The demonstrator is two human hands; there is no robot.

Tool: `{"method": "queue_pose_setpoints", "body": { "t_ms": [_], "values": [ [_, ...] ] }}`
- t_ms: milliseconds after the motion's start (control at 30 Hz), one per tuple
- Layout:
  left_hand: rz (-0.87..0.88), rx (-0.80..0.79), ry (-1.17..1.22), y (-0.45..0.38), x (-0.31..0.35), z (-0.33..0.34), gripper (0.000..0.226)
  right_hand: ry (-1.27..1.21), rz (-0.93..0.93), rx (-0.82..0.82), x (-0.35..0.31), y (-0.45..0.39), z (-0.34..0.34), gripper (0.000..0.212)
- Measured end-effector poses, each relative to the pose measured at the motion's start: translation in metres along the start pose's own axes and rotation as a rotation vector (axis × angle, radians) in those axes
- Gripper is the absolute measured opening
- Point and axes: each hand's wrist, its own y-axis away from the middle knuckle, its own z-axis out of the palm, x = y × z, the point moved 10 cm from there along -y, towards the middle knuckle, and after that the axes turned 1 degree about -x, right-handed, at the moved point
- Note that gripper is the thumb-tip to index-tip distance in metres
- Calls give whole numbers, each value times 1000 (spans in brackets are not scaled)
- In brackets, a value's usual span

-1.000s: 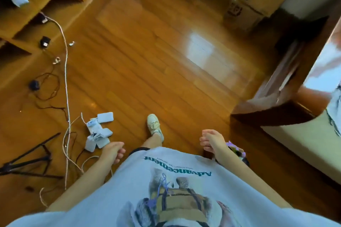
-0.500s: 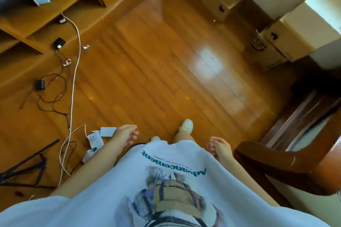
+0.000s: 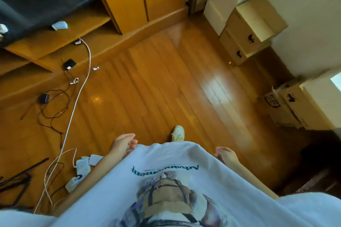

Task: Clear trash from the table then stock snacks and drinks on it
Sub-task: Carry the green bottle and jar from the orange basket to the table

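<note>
Wooden floor (image 3: 147, 88) below; both hands' fingers (image 3: 132, 142) loosely curled, holding nothing.

Person wears a loose white T-shirt (image 3: 184, 186) with teal lettering above a brown-and-purple printed graphic, between the bare-armed hands. One cream laced shoe (image 3: 178, 133) visible ahead of them.

Orange-brown wood floor (image 3: 147, 83), white printed T-shirt (image 3: 184, 180), white cable (image 3: 73, 112), tan boxes (image 3: 252, 33)

The cabinet (image 3: 144, 2) stands ahead, cables (image 3: 55, 108) on the floor (image 3: 147, 88) to its left. Cardboard boxes (image 3: 249, 37) sit stacked at right, against the wall (image 3: 304, 14).
</note>
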Motion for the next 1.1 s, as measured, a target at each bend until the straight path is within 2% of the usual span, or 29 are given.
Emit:
{"method": "queue_pose_setpoints", "body": {
  "t_ms": [133, 333, 400, 533, 600, 700, 767, 867, 1033, 1100],
  "values": [
    [-1, 84, 135, -9, 36, -9, 25, 130, -74, 11, -116, -18, 19, 27],
    [-91, 161, 256, -32, 48, -43, 31, 318, -215, -165, -261, -21, 109, 20],
    [-115, 161, 284, -47, 53, -54, 31, 377, -250, -205, -300, -21, 141, 14],
    [-243, 176, 376, -81, 71, -74, 14, 410, -282, -240, -361, -25, 190, 12],
    [-300, 163, 416, -101, 94, -82, 25, 405, -271, -228, -383, -25, 204, 13],
    [-305, 114, 342, -124, 155, -96, 31, 370, -223, -190, -410, -22, 218, 13],
    [-223, 97, 251, -141, 214, -104, 21, 338, -204, -163, -427, -22, 226, 13],
    [-84, 132, 173, -169, 303, -113, 27, 268, -206, -110, -456, -25, 229, 13],
    [14, 39, 140, -197, 419, -90, 6, 177, -118, -8, -484, -38, 215, 20],
    [59, -11, 131, -207, 455, -74, 11, 175, -77, 7, -494, -46, 213, 21]
  ]
}}
